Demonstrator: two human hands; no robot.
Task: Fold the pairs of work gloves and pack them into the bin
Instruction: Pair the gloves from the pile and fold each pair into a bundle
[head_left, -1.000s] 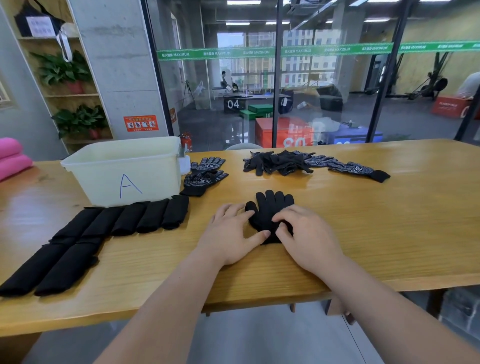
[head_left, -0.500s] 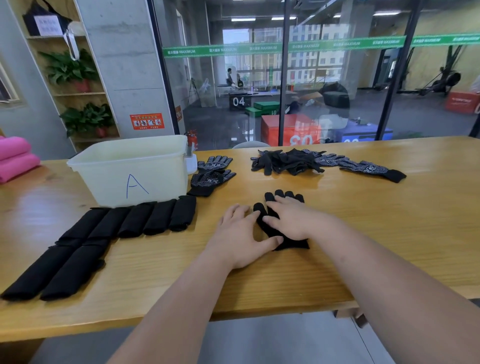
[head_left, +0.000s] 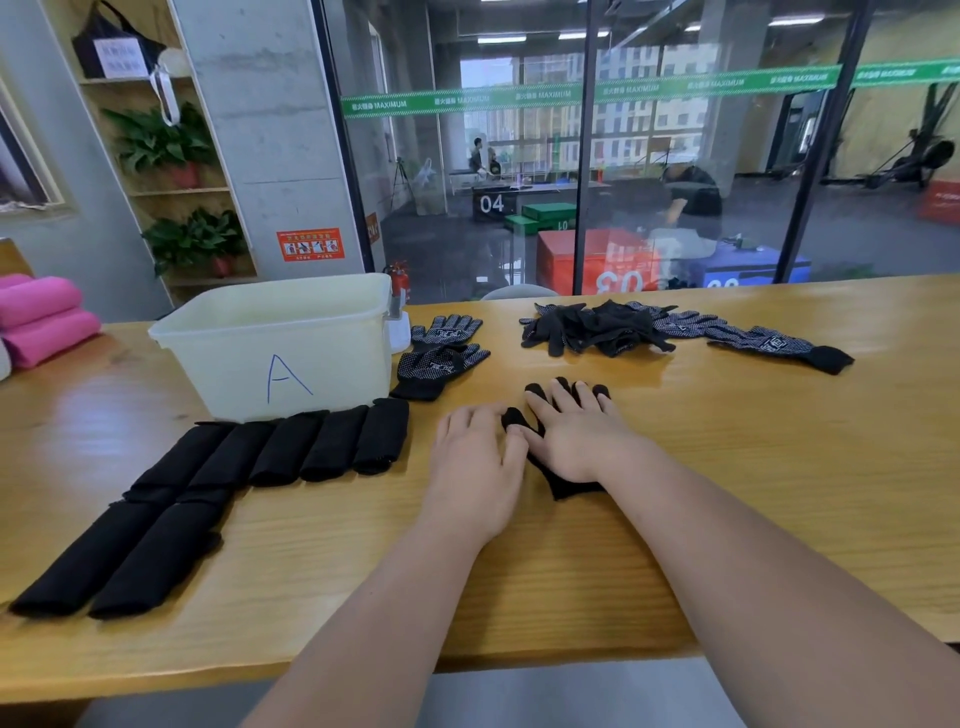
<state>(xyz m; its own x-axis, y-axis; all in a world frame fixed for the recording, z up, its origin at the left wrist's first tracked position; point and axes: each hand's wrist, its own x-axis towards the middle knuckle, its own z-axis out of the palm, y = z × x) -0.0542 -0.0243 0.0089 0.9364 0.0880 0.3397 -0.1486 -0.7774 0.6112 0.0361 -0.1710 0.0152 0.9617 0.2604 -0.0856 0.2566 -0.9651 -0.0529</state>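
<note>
Right hand (head_left: 576, 441) is down flat, fingers spread, palm pressing the pair of black gloves (head_left: 563, 486) against the desk (head_left: 753, 467). Only the glove fingertips poke out beyond my own fingers, and the cuff shows near my wrist. That flat press looks meant to keep the two gloves stacked and smooth so the fold comes out neat. Left hand (head_left: 475, 467) lies just beside it, fingers relaxed and slightly apart, fingertips touching the glove thumb that sticks out on the left, probably to tuck it in before folding; it pinches nothing. To my left, a row of folded bundles (head_left: 332, 441) sits against the front of the pale bin (head_left: 332, 353) marked A, with two longer bundles (head_left: 124, 556) nearer the desk edge, so none of these is packed yet; I cannot see into the bin. Two dotted gloves (head_left: 441, 358) lie just right of the bin, near my left hand but apart from it. The loose pile of gloves (head_left: 597, 327) waits further back, with one dotted glove (head_left: 779, 345) trailing off to its right. Pink rolls (head_left: 41, 322) sit at the far left. Nothing lies between my hands and the bin except that row of bundles.
</note>
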